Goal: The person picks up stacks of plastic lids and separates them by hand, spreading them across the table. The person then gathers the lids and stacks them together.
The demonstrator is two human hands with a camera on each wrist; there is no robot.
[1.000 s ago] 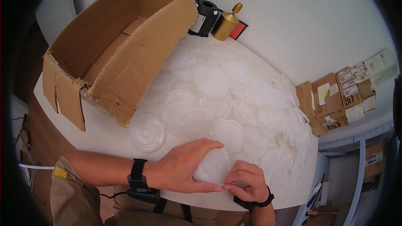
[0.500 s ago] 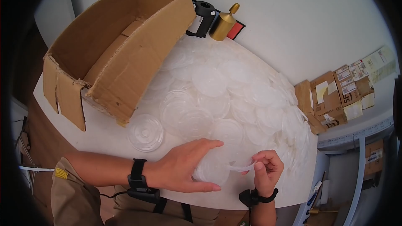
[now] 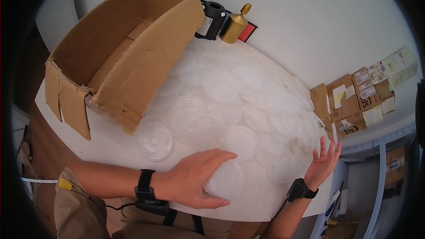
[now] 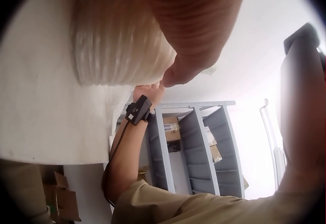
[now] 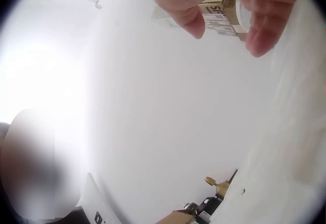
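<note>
My left hand (image 3: 195, 177) curls thumb and fingers round the sides of a stack of clear plastic lids (image 3: 225, 181) at the table's near edge. In the left wrist view the ridged rims of this stack (image 4: 114, 40) show one above another. Out at the right side, my right hand (image 3: 323, 163) is raised with its fingers spread. A single lid (image 3: 334, 132), seen edge-on as a thin white sliver, is just past those fingertips. The right wrist view shows the round edge of that lid (image 5: 243, 15) beyond the fingers.
Loose plastic lids (image 3: 248, 93) cover much of the white table (image 3: 106, 146), and one lid (image 3: 155, 141) lies apart at the left. An open cardboard box (image 3: 150, 57) stands behind. A brass-coloured canister (image 3: 233, 28) and a black device (image 3: 211, 20) are at the back; parcels (image 3: 347, 102) sit at right.
My right hand has peeled a lid off the stack and swung far right, and its fingers have opened from a pinch. My left hand stays around the stack.
</note>
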